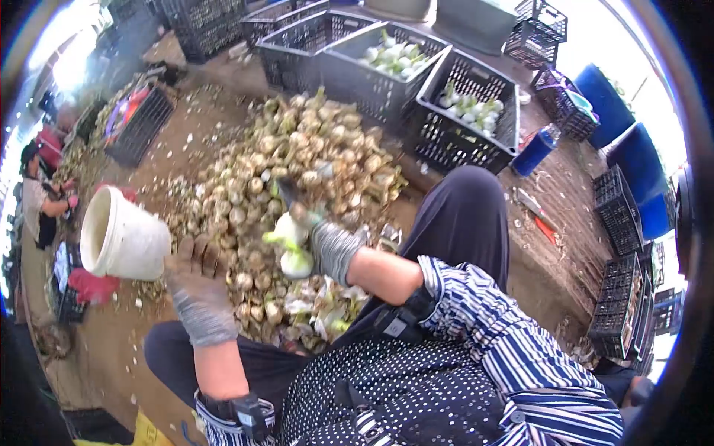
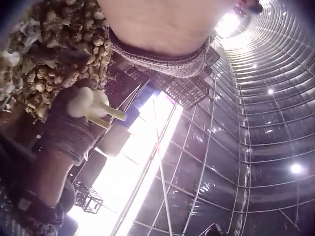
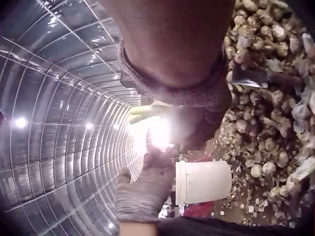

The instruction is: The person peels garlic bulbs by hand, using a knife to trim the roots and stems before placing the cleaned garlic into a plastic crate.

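My gloved left hand [image 1: 199, 288] has its fingers extended beside the white bucket [image 1: 134, 236] in the head view; whether they touch is unclear. Fingers of my gloved right hand [image 1: 333, 249] curl round white peeled bulbs [image 1: 296, 262] with green stems, above the pile of unpeeled bulbs [image 1: 297, 149]. Those bulbs [image 2: 91, 104] also show against my right hand [image 2: 69, 125] in the left wrist view. A dark blade [image 1: 285, 192] lies just beyond the right hand; I cannot tell if the hand touches it. In the right wrist view, a blade [image 3: 250, 78] appears over the pile.
Black crates [image 1: 468, 149] holding white bulbs stand beyond the pile. A blue bottle [image 1: 535, 150] and an orange-handled tool [image 1: 537, 212] are to the right. Another person [image 1: 43, 197] sits at the far left near a crate [image 1: 140, 128]. Peelings [image 1: 320, 312] lie near my legs.
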A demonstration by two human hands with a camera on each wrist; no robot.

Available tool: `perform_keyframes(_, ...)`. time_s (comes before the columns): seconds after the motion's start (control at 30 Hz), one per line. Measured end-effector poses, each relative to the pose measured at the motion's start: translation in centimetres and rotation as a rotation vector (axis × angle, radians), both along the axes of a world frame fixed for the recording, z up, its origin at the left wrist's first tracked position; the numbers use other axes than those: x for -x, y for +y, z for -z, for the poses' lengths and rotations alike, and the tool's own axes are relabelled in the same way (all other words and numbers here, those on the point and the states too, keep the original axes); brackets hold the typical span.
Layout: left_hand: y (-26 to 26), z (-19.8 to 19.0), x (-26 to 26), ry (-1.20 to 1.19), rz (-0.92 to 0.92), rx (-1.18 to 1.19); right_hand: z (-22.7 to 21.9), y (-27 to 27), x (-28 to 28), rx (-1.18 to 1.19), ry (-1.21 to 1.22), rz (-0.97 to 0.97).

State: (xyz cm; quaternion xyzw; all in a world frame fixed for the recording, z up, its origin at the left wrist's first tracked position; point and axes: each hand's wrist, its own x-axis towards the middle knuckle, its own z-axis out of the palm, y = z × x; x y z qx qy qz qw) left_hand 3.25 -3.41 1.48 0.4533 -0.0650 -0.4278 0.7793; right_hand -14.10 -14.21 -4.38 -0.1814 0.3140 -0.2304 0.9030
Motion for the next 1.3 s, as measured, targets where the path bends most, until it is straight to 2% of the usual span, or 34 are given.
perform_keyframes(0.03, 0.1, -0.6, -0.1, -0.001, -0.027, 0.001, 0.9, -0.2, 0.1, -0.030, -0.056, -0.002)
perform_keyframes(0.13, 0.8, -1.6, -0.6, -0.011, -0.072, 0.022, 0.4, -0.1, 0.2, -0.018, 0.002, -0.016)
perform_keyframes(0.17, 1.0, -1.6, -0.8, -0.016, -0.094, 0.028, 1.5, -0.7, 0.1, -0.050, 0.018, -0.013)
perform_keyframes(0.27, 1.3, -1.1, -2.0, 0.033, -0.131, 0.018, 0.3, -1.5, 0.7, -0.050, -0.023, 0.023)
perform_keyframes(0.3, 1.4, -0.9, -2.3, 0.030, -0.135, 0.005, 1.3, -1.9, 0.5, -0.049, -0.032, 0.002)
perform_keyframes(0.33, 1.4, -0.7, -2.5, 0.034, -0.107, 0.006, -0.2, -1.6, 0.8, -0.130, 0.043, 0.023)
perform_keyframes(0.4, 1.6, -0.2, -3.0, 0.051, -0.078, 0.029, 0.8, -2.0, 0.7, -0.025, 0.034, 0.072)
perform_keyframes(0.43, 1.6, -0.1, -3.0, 0.033, -0.068, 0.016, -1.0, -1.9, 1.7, -0.007, 0.018, 0.005)
perform_keyframes(0.47, 1.6, 0.1, -3.2, 0.034, -0.062, 0.017, 0.5, -2.8, 1.6, -0.005, 0.019, 0.011)
perform_keyframes(0.53, 1.7, 0.4, -3.4, 0.011, -0.019, 0.039, 4.4, -5.1, 0.7, -0.074, -0.324, -0.104)
perform_keyframes(0.57, 1.7, 0.4, -3.3, 0.011, -0.018, 0.039, 1.8, -4.3, 0.6, -0.097, -0.027, 0.153)
perform_keyframes(0.6, 1.7, 0.3, -3.1, 0.009, -0.019, 0.057, -1.0, -3.7, 1.8, -0.048, -0.056, 0.219)
perform_keyframes(0.67, 1.9, 0.0, -2.6, 0.007, -0.028, 0.064, -2.3, -5.7, 2.8, -0.049, -0.175, 0.231)
perform_keyframes(0.73, 1.7, -0.6, -1.9, 0.015, -0.030, 0.133, -5.8, -7.1, 5.1, 0.147, -0.057, 0.427)
perform_keyframes(0.77, 1.7, -0.1, -2.5, 0.044, 0.107, 0.266, -4.2, -10.8, 6.5, 0.158, -0.010, 0.578)
perform_keyframes(0.8, 1.6, 1.3, -4.0, 0.065, 0.233, 0.379, -5.0, -12.8, 9.0, 0.270, -0.035, 0.634)
perform_keyframes(0.83, 1.3, 1.7, -5.2, 0.276, 0.517, 0.599, -5.8, -14.3, 11.4, 0.367, -0.086, 0.672)
perform_keyframes(0.87, 2.6, 2.8, -5.5, 0.022, 0.314, 0.471, -6.5, -16.4, 13.2, 0.417, -0.152, 0.719)
perform_keyframes(0.9, 2.6, 3.3, -6.5, 0.115, 0.412, 0.532, -7.1, -17.8, 14.5, 0.451, -0.205, 0.756)
perform_keyframes(0.93, 2.5, 2.5, -5.7, 0.068, 0.328, 0.465, -7.5, -18.6, 15.1, 0.457, -0.243, 0.760)
perform_keyframes(0.97, 2.1, 2.2, -5.8, 0.141, 0.294, 0.431, -7.5, -18.3, 14.7, 0.463, -0.256, 0.767)
perform_keyframes(1.0, 1.7, 1.0, -4.9, 0.118, 0.123, 0.234, -7.6, -18.2, 13.7, 0.466, -0.268, 0.741)
perform_keyframes(1.1, 2.3, -0.2, -5.0, 0.096, 0.054, 0.177, -5.8, -15.9, 8.0, 0.471, -0.202, 0.533)
perform_keyframes(1.17, 2.8, -1.5, -5.9, 0.105, 0.006, 0.197, -3.0, -12.5, 2.7, 0.445, -0.067, 0.280)
perform_keyframes(1.2, 2.8, -2.4, -6.1, 0.105, -0.014, 0.183, -2.1, -9.9, 1.0, 0.549, -0.041, -0.001)
perform_keyframes(1.27, 2.9, -3.3, -7.0, -0.039, -0.294, 0.057, 2.3, -8.5, -3.5, 0.634, 0.316, -0.174)
perform_keyframes(1.3, 5.1, -3.0, -8.5, -0.033, 0.027, 0.303, 2.3, -6.9, -4.2, 0.893, 0.474, -0.226)
